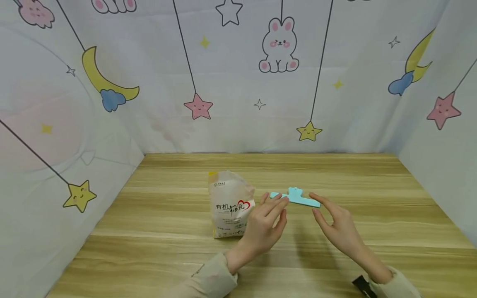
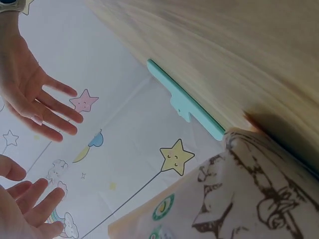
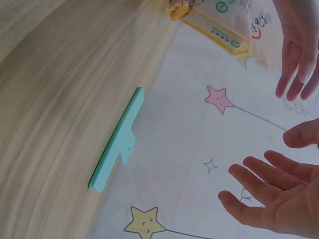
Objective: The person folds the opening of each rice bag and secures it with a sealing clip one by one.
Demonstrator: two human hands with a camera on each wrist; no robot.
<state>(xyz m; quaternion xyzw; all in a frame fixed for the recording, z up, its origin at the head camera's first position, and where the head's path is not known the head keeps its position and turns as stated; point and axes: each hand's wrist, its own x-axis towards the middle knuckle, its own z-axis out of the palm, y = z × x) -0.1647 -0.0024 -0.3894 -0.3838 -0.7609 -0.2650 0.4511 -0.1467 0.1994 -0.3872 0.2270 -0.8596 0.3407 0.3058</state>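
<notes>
A light-teal bag clip with a long straight bar lies on the wooden table. My left hand hovers on the near left side of it, fingers loosely bent and holding nothing. On the other side, my right hand hangs near the clip's right end, thumb and fingers spread apart. Both wrist views show a gap between the hands and the clip. Beside my left hand stands a white printed packet with a red heart outline; in the right wrist view its side is yellow-edged.
The wood-grain table carries the packet and the clip. A white fabric backdrop with stars, moons and rabbits hangs behind the table and at both sides.
</notes>
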